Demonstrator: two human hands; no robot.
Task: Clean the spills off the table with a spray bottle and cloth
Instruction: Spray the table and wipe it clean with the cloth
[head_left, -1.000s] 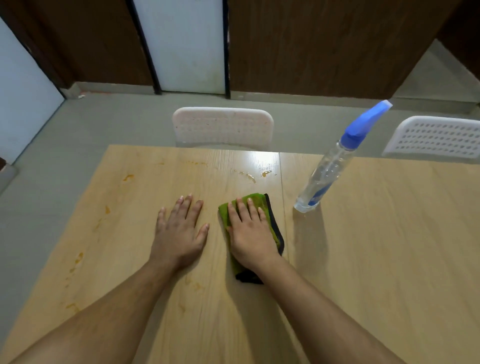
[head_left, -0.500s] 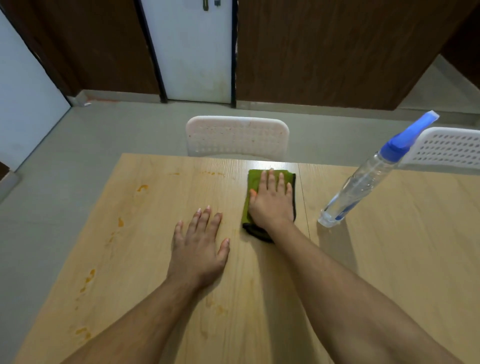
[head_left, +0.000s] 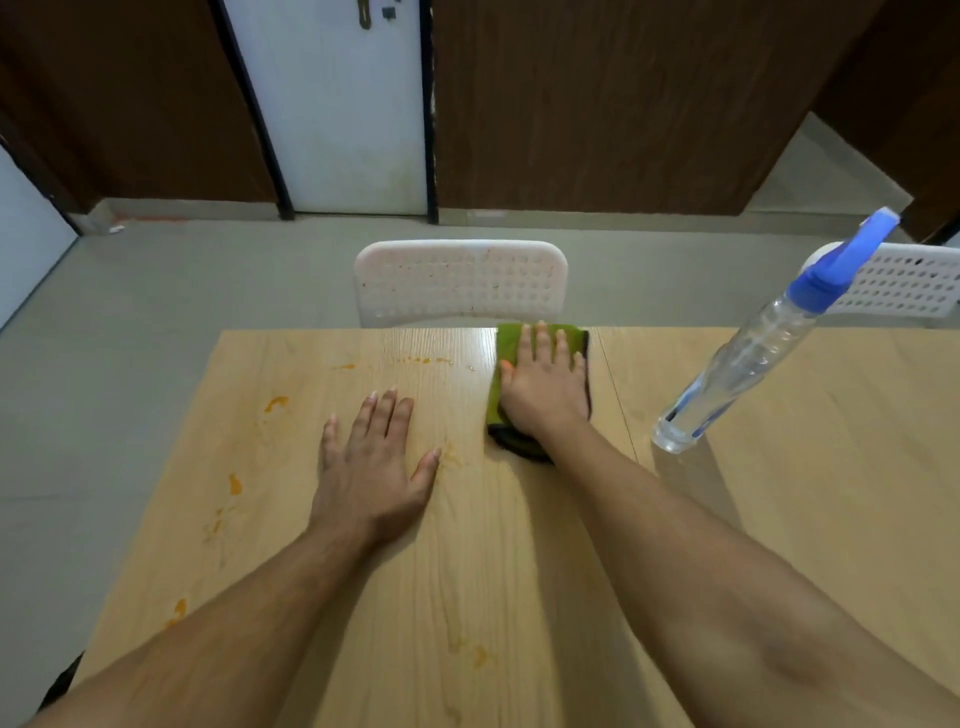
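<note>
Since a second ago, the right hand (head_left: 543, 387) has pushed the green cloth (head_left: 506, 340) away from the person, from the middle of the wooden counter (head_left: 779, 519) up to its far edge. That hand lies flat on the cloth with its fingers straight and spread, pressing down rather than gripping. The cloth is folded, green on top with a dark underside showing at its near end. The left hand (head_left: 371, 467) rests palm down on the bare counter, fingers straight and slightly apart, holding nothing. Orange spills (head_left: 275, 402) dot the left side of the counter, with a thin line of droplets just left of the cloth. A clear spray bottle (head_left: 748, 353) with a blue nozzle stands on the right part of the counter, well apart from the cloth. A white plastic chair (head_left: 460, 283) sits beyond the far edge.
</note>
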